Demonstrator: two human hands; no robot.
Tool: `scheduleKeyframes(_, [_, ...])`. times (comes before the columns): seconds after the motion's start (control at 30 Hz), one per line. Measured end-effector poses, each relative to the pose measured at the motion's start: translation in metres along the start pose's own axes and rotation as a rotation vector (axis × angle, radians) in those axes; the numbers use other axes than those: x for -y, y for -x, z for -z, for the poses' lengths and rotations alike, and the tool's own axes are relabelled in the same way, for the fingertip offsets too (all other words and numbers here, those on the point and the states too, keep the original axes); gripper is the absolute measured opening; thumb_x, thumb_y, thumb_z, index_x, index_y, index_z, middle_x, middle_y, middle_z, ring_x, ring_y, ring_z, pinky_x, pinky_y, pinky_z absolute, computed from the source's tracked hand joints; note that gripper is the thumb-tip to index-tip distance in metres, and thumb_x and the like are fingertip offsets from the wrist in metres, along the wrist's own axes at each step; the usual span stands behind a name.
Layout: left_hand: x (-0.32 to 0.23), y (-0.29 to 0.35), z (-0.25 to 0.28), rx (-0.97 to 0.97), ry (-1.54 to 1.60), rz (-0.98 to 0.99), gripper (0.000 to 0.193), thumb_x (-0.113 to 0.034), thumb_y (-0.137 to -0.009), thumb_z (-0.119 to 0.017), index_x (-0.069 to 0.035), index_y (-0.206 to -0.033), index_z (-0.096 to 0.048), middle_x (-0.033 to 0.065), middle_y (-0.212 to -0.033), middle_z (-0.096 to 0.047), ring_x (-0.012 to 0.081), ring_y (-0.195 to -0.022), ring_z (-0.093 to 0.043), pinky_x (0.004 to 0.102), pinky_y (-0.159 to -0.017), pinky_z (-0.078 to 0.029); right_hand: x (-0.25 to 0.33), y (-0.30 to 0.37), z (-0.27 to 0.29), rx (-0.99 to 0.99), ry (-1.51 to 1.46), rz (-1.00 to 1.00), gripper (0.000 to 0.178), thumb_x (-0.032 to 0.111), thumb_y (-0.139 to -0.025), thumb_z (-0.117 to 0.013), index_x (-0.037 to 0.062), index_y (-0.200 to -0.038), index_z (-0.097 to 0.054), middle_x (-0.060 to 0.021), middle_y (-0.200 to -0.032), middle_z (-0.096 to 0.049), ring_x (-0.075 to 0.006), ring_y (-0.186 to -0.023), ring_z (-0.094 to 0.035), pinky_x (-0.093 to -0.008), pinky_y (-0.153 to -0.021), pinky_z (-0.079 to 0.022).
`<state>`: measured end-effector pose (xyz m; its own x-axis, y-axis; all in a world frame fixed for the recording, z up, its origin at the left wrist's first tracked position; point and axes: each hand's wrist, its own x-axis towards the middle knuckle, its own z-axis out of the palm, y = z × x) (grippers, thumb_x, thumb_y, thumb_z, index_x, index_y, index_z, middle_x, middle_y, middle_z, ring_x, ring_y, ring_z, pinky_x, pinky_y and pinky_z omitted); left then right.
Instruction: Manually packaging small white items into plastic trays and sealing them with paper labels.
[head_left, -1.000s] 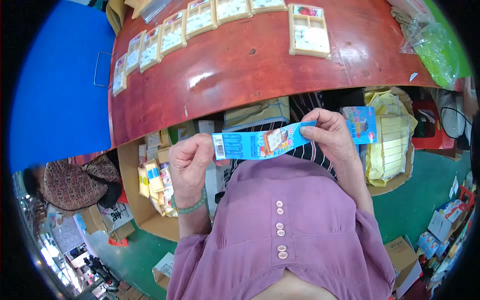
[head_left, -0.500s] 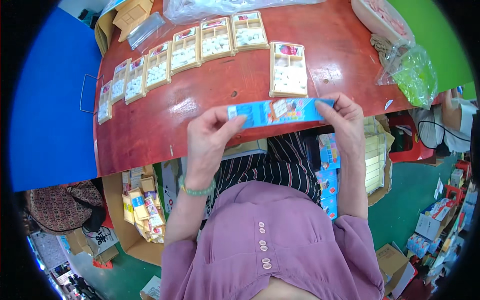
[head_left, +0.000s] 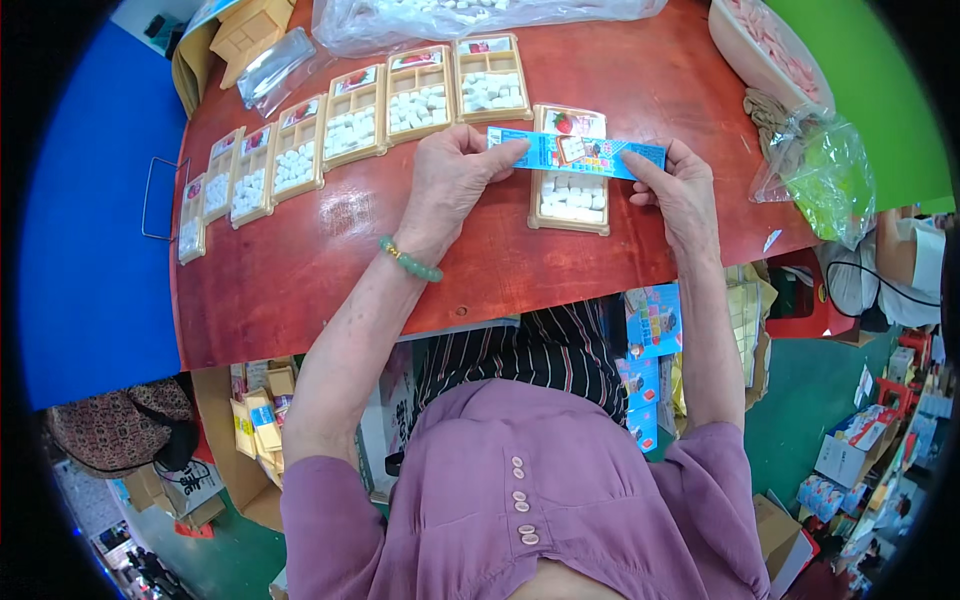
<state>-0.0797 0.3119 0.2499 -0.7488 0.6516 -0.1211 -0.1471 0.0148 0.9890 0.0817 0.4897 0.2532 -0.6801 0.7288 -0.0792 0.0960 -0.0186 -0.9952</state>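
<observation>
A blue printed paper band (head_left: 577, 155) stretches between my two hands. My left hand (head_left: 450, 180), with a green bead bracelet at the wrist, pinches the band's left end. The right end is pinched by my right hand (head_left: 678, 195). Directly beneath the band lies a tan compartment tray (head_left: 570, 208) with small white pieces in it and a strawberry picture at its far end. The band hides the middle of this tray. To the left, several similar trays (head_left: 417, 107) form a curved row on the red table (head_left: 400, 230).
A clear plastic bag (head_left: 480, 18) lies along the far edge. At the far right stand a white basin (head_left: 765, 55) of pink pieces and a crumpled clear and green bag (head_left: 830, 175). Below the table, a cardboard box (head_left: 245, 470) holds packs at left; blue printed boxes (head_left: 650, 325) are stacked at right.
Both hands have moved the blue band away from me, from the table's near edge to over the single tray. My view has shifted slightly.
</observation>
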Motion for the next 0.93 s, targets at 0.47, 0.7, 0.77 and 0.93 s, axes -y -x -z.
scheduleKeyframes(0.47, [0.012,-0.012,-0.005,-0.063,-0.04,-0.044,0.023,-0.013,-0.075,-0.077,-0.003,-0.068,-0.058,0.005,-0.066,-0.063,0.0075,-0.061,-0.058,0.0201,-0.053,-0.048,-0.01,-0.007,-0.005,-0.04,0.005,0.062,0.013,0.009,-0.08,-0.072,0.0031,-0.086,-0.063,-0.0001,-0.072,-0.062,-0.0019,-0.057,-0.051,-0.0151,-0.044,-0.041])
scheduleKeyframes(0.7, [0.011,-0.014,-0.006,-0.095,-0.286,-0.093,0.028,-0.016,-0.072,-0.077,-0.002,-0.061,-0.056,0.0061,-0.06,-0.061,0.0082,-0.058,-0.059,0.0237,-0.049,-0.047,-0.009,-0.009,-0.004,-0.055,0.054,0.046,0.012,0.009,-0.08,-0.072,0.0032,-0.085,-0.063,0.0004,-0.071,-0.061,-0.0019,-0.056,-0.051,-0.0153,-0.043,-0.04])
scheduleKeyframes(0.77, [0.01,-0.013,-0.008,-0.103,-0.289,-0.089,0.028,-0.016,-0.072,-0.077,-0.002,-0.061,-0.056,0.0063,-0.06,-0.061,0.0087,-0.057,-0.059,0.0245,-0.049,-0.047,-0.01,-0.008,-0.004,-0.057,0.062,0.039,0.011,0.009,-0.081,-0.071,0.0032,-0.085,-0.063,0.0005,-0.071,-0.061,-0.0019,-0.056,-0.051,-0.0153,-0.043,-0.04])
scheduleKeyframes(0.93, [0.013,-0.015,-0.008,-0.116,-0.346,-0.112,0.026,-0.017,-0.071,-0.077,-0.002,-0.062,-0.058,0.0071,-0.062,-0.064,0.0119,-0.056,-0.061,0.0278,-0.052,-0.049,-0.009,-0.007,-0.004,-0.055,0.134,0.036,0.013,0.012,-0.081,-0.072,0.0034,-0.085,-0.063,0.0004,-0.07,-0.061,-0.0019,-0.055,-0.051,-0.0154,-0.044,-0.04])
